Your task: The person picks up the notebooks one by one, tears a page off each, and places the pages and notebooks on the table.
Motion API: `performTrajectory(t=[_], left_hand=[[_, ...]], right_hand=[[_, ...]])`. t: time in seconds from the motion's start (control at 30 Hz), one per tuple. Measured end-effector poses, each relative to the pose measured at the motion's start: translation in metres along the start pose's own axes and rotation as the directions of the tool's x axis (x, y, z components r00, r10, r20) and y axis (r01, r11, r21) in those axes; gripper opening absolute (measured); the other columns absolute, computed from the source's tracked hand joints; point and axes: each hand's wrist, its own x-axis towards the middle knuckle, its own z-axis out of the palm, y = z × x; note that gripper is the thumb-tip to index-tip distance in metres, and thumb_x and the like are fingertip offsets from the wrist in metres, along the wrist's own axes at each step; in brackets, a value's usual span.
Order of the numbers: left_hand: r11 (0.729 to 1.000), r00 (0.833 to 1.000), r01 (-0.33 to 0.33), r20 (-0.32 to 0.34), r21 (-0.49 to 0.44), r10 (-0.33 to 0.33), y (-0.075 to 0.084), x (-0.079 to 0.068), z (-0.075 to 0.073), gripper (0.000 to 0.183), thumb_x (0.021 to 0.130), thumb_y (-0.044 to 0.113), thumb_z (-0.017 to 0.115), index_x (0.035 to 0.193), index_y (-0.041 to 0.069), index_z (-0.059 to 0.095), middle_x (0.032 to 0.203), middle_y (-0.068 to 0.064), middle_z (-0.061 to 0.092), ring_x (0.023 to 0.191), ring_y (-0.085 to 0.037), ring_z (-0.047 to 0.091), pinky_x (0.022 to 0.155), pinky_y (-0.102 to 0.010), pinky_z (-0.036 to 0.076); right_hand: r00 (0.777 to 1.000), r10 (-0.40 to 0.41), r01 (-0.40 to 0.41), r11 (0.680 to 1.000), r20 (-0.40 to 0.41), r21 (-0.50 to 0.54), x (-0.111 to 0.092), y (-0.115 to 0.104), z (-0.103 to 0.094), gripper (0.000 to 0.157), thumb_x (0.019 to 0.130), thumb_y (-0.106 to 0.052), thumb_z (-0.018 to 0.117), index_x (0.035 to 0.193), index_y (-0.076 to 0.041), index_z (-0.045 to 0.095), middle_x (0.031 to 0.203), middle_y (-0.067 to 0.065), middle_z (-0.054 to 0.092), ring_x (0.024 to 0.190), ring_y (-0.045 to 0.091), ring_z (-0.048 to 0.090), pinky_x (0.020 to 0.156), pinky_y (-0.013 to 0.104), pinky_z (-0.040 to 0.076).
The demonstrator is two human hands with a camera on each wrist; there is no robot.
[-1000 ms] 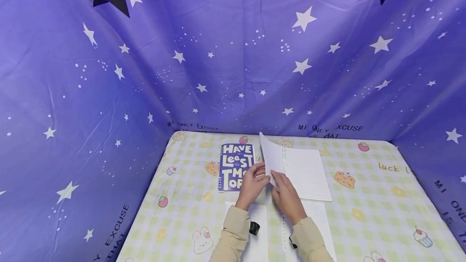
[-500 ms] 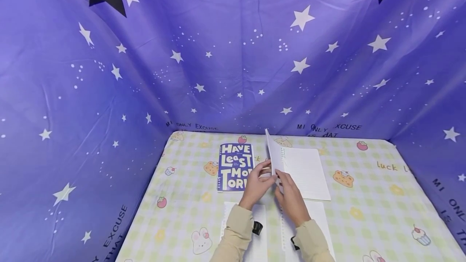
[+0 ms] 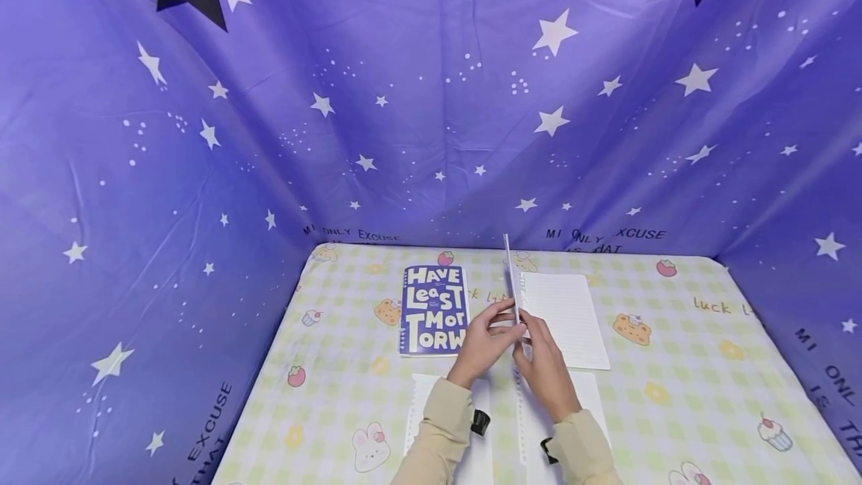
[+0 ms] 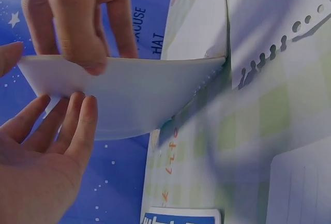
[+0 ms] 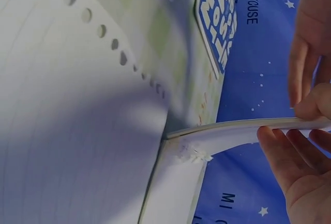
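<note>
In the head view a white-paged spiral notebook (image 3: 564, 320) lies opened, its right half flat and its left flap (image 3: 512, 272) standing upright, edge-on. My left hand (image 3: 486, 343) is on the flap's left side, fingers against its face and thumb at the near edge. From the other side my right hand (image 3: 547, 365) holds the same flap near its lower corner. In the left wrist view the left fingers (image 4: 77, 125) rest on the flap, and the right thumb laps over its edge. The right wrist view has the right fingers (image 5: 274, 141) touching the opposite face.
A purple notebook (image 3: 433, 309) with large white lettering lies left of the hands. Under the forearms lie lined pages with punched holes (image 3: 592, 403), partly covered by the sleeves. A checked cartoon cloth (image 3: 337, 395) covers the table, with a starry purple curtain (image 3: 431, 133) behind.
The notebook's flap has swung from leaning left to standing upright. Both hands have shifted slightly right with it. The purple notebook stays put.
</note>
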Motion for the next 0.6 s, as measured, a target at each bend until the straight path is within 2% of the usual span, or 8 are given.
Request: performTrajectory(t=[0.2,0.4,0.5,0.6], left_hand=[[0.999,1.000,-0.006,0.012,0.033,0.005,-0.008,0.003,0.003,0.042,0.098,0.016,0.062,0.138,0.003,0.056,0.135,-0.017,0.060,0.121,-0.033,0.061,0.098,-0.026,0.053],[0.988,1.000,-0.007,0.007,0.157,0.005,-0.015,0.003,0.006,0.037,0.103,0.023,0.053,0.137,0.009,0.059,0.142,-0.010,0.057,0.124,-0.026,0.059,0.102,-0.028,0.051],[0.977,1.000,-0.006,0.024,0.213,0.000,-0.020,0.004,0.008,0.036,0.104,0.021,0.051,0.138,0.010,0.058,0.140,-0.008,0.059,0.124,-0.024,0.059,0.101,-0.027,0.051],[0.977,0.998,0.003,0.055,0.211,-0.015,-0.023,0.003,0.010,0.038,0.102,0.013,0.053,0.140,0.010,0.056,0.140,-0.010,0.058,0.125,-0.026,0.059,0.101,-0.026,0.051]], right_hand=[[1.000,-0.003,0.003,1.000,-0.015,0.018,0.001,-0.001,-0.007,0.064,0.084,0.013,0.066,0.143,0.004,0.043,0.125,0.018,0.056,0.107,0.032,0.064,0.083,0.038,0.060],[0.999,0.019,-0.018,0.999,-0.034,0.029,0.001,0.001,-0.012,0.073,0.084,0.013,0.065,0.149,0.000,0.037,0.123,0.020,0.056,0.111,0.032,0.061,0.083,0.037,0.060],[0.999,0.035,-0.034,0.999,-0.042,0.039,0.000,0.002,-0.015,0.077,0.084,0.013,0.065,0.153,-0.004,0.034,0.122,0.019,0.055,0.111,0.032,0.061,0.083,0.038,0.060],[0.998,0.052,-0.050,0.998,-0.040,0.041,-0.001,0.003,-0.017,0.078,0.086,0.011,0.064,0.155,-0.009,0.032,0.122,0.018,0.055,0.108,0.032,0.063,0.082,0.039,0.060]])
